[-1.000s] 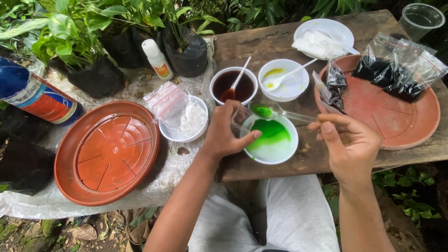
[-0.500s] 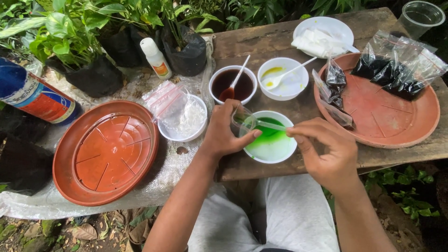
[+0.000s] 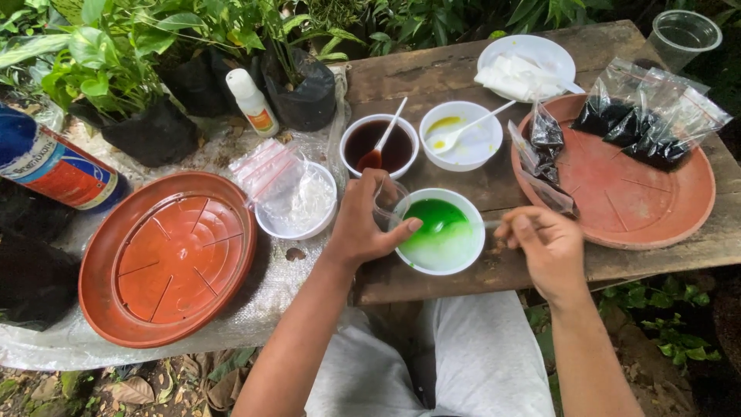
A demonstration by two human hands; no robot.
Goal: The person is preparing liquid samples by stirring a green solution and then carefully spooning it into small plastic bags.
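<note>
We saw the left hand point(image 3: 364, 220) clamped on the near-left rim of the white bowl of green liquid point(image 3: 440, 230), thumb hooked over the edge. It also seemed to hold a small clear cup point(image 3: 386, 202) against that rim. The right hand point(image 3: 545, 245) was closed round a spoon handle point(image 3: 489, 225), with the spoon end dipped in the green liquid. The hands were apart, one on each side of the bowl.

The bowl sat at the near edge of the wooden board point(image 3: 432, 73). Just behind it stood a bowl of dark liquid point(image 3: 378, 145) and a bowl with yellow residue point(image 3: 461, 135), each with a spoon in it. To the right, a terracotta saucer point(image 3: 617, 189) carried clear bags of dark granules point(image 3: 644, 120). To the left were a white bowl with a plastic bag point(image 3: 296, 202) and an empty terracotta saucer point(image 3: 166, 259).
</note>
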